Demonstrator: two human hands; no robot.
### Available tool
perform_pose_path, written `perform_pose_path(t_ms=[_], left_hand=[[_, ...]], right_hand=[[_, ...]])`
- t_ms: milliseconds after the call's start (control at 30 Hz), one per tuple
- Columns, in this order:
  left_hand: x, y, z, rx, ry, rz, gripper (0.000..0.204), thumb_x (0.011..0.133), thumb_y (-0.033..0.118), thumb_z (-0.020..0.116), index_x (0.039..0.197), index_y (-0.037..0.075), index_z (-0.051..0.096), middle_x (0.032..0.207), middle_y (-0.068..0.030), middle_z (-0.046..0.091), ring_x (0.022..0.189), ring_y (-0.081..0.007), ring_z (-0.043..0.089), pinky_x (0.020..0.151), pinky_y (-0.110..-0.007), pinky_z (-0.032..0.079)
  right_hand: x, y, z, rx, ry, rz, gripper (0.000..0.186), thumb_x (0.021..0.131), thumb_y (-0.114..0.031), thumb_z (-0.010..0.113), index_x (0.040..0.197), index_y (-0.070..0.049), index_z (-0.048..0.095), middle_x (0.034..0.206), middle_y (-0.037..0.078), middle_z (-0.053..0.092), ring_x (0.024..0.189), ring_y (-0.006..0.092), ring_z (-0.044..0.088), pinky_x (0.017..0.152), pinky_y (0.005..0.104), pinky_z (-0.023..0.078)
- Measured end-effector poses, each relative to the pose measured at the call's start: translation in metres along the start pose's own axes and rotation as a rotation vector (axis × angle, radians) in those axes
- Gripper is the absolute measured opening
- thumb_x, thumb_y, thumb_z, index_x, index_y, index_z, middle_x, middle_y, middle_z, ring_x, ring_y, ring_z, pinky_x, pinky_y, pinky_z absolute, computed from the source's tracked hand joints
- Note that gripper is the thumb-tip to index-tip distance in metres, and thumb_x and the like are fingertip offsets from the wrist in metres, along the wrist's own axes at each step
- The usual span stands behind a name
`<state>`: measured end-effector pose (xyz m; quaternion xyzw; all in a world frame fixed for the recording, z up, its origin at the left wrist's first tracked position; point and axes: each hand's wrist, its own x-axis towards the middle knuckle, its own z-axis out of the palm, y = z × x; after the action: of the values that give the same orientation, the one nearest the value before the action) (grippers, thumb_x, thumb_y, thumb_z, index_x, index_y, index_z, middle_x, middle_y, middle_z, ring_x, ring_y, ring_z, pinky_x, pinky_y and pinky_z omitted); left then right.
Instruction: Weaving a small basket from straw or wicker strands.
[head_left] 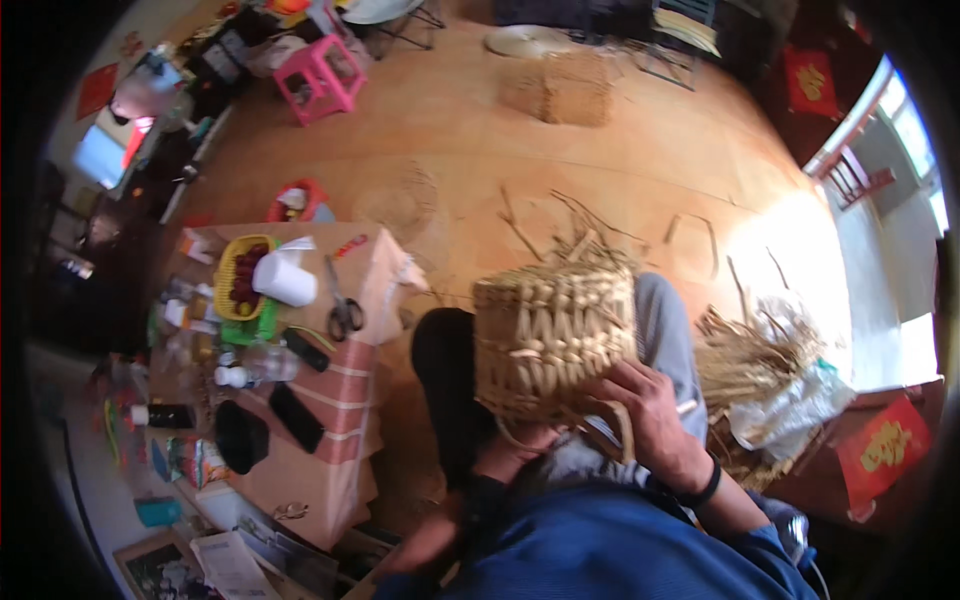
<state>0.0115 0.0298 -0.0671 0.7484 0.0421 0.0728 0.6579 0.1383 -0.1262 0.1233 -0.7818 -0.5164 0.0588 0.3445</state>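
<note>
A woven straw basket (555, 335) with open lattice sides rests on my lap, between my knees. My right hand (645, 405) is at its near right edge, fingers bent and closed on a flat straw strand (627, 435) that loops down below them. A pale thin end (687, 407) sticks out beside that hand; what it belongs to is hidden. My left hand (525, 440) reaches under the near left edge of the basket. Its fingers are hidden behind the weave, so their grip does not show.
At left, a covered table (350, 420) holds scissors (343, 312), a white cup (285, 280), a yellow basket (228, 275) of dark red fruit and bottles. Straw bundles (750, 350) and a plastic bag (790, 410) lie at right. A pink stool (320, 78) and a woven block (577, 90) stand farther off.
</note>
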Motion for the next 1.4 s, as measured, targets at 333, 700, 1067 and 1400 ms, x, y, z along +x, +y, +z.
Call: perform_pose_path(t_ms=[333,700,1067,1400], left_hand=[[0.019,-0.004,0.029,0.284,0.22,0.227,0.05,0.102,0.027,0.063,0.149,0.012,0.05,0.15,-0.0103,0.051,0.138,-0.0286,0.048,0.117,-0.046,0.039],[0.02,-0.024,0.02,0.838,0.245,0.499,0.058,0.102,0.041,0.06,0.154,0.018,0.046,0.161,-0.0083,0.04,0.148,-0.0323,0.036,0.123,-0.051,0.027],[0.016,-0.016,0.026,0.71,0.158,0.398,0.043,0.108,0.03,0.052,0.147,0.012,0.051,0.154,-0.0092,0.049,0.138,-0.0241,0.05,0.118,-0.044,0.04],[-0.005,-0.007,-0.016,-1.802,-0.317,-0.306,0.079,0.103,0.058,0.05,0.156,0.002,0.035,0.152,-0.0312,0.046,0.13,-0.0601,0.051,0.112,-0.063,0.047]], right_hand=[[-0.012,0.007,0.003,0.083,0.119,0.174,0.017,0.079,-0.001,0.076,0.095,-0.006,0.074,0.088,0.011,0.067,0.077,0.03,0.069,0.068,0.0391,0.056],[-0.004,0.003,0.013,0.116,0.185,0.264,0.014,0.081,-0.002,0.077,0.095,-0.002,0.074,0.083,0.012,0.064,0.072,0.0271,0.067,0.063,0.0377,0.053],[-0.02,0.001,0.002,-0.244,0.093,0.154,0.009,0.082,-0.005,0.07,0.088,-0.009,0.064,0.085,0.012,0.057,0.076,0.0307,0.062,0.063,0.0437,0.051],[-0.124,0.098,-0.03,-0.377,0.06,0.481,0.007,0.091,-0.005,0.06,0.093,-0.007,0.066,0.093,0.013,0.058,0.081,0.0382,0.065,0.066,0.0475,0.053]])
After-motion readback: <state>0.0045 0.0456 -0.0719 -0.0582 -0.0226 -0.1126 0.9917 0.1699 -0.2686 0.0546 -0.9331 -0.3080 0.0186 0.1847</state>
